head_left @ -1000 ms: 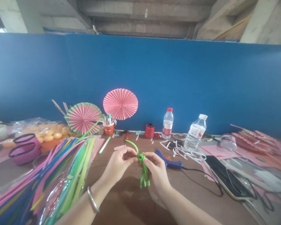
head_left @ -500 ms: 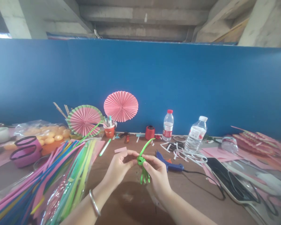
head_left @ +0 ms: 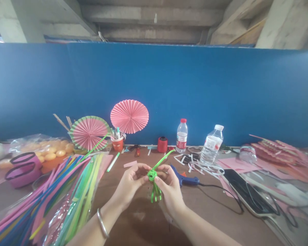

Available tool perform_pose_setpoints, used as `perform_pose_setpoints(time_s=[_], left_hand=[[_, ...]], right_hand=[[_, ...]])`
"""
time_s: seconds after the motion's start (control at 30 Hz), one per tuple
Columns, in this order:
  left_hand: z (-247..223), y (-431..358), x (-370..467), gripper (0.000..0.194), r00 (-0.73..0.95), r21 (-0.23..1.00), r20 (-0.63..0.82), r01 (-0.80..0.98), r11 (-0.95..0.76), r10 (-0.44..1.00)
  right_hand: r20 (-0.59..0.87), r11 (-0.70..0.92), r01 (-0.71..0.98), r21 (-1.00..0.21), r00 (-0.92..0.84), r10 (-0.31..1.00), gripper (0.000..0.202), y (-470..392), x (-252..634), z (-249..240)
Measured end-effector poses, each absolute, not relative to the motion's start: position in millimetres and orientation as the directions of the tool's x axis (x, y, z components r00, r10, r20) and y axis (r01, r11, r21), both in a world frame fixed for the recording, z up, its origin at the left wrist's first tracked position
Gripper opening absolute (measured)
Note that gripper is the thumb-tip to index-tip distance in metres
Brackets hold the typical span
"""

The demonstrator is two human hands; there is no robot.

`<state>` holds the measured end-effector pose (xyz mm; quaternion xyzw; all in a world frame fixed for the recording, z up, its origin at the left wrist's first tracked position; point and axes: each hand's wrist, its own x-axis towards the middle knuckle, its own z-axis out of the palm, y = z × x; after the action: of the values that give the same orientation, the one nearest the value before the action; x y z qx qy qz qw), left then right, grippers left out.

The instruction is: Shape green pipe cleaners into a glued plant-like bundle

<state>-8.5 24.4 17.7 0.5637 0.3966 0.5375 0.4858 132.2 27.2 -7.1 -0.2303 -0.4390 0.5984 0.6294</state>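
Observation:
Between my two hands is a small bright green piece bent from thin strips. It has a round coiled knot, one long tail pointing up to the right, and several short ends hanging below. My left hand pinches the knot from the left with thumb and index finger. On the other side, my right hand grips the knot, its thumb on the front. Both hands are held above the brown table. The strips' material is too blurred to tell.
Long coloured strips fill the left. A blue glue gun with a cord lies right of my hands, near white paper strips and water bottles. Pink paper fans, a cup of markers and a red spool stand at the back.
The green knot has turned to show its round face more openly, and its tail leans further right. My right fingers have shifted slightly around it. The whole view has moved a little.

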Motion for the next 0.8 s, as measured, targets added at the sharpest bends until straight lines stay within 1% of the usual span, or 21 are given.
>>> perform_pose_setpoints(time_s=[0.13, 0.27, 0.37, 0.47, 0.67, 0.8], left_hand=[[19.1, 23.9, -9.7, 0.027, 0.15, 0.975, 0.217, -0.085, -0.207, 0.964], [19.4, 23.7, -12.4, 0.031, 0.193, 0.975, 0.221, -0.037, -0.218, 0.956], [19.3, 23.4, -13.1, 0.029, 0.225, 0.974, 0.224, -0.032, -0.223, 0.948], [20.1, 22.8, -12.0, 0.025, 0.264, 0.973, 0.232, -0.076, -0.22, 0.936], [18.2, 23.8, -8.4, 0.026, 0.189, 0.983, 0.181, -0.058, -0.173, 0.965], [14.7, 25.8, -7.1, 0.025, 0.181, 0.985, 0.17, -0.07, -0.16, 0.969]], right_hand=[[0.255, 0.111, -0.627, -0.771, -0.144, 0.956, 0.03, 27.7, 130.5, -6.9], [0.222, 0.054, -0.647, -0.761, -0.182, 0.958, 0.028, 29.4, 129.9, -7.1], [0.213, 0.025, -0.644, -0.765, -0.217, 0.953, 0.026, 30.4, 129.9, -8.0], [0.222, 0.019, -0.642, -0.766, -0.237, 0.946, 0.03, 30.7, 129.9, -7.9], [0.204, 0.056, -0.605, -0.794, -0.178, 0.963, 0.025, 32.5, 129.5, -9.9], [0.202, 0.072, -0.61, -0.789, -0.148, 0.968, 0.021, 34.8, 128.2, -14.8]])
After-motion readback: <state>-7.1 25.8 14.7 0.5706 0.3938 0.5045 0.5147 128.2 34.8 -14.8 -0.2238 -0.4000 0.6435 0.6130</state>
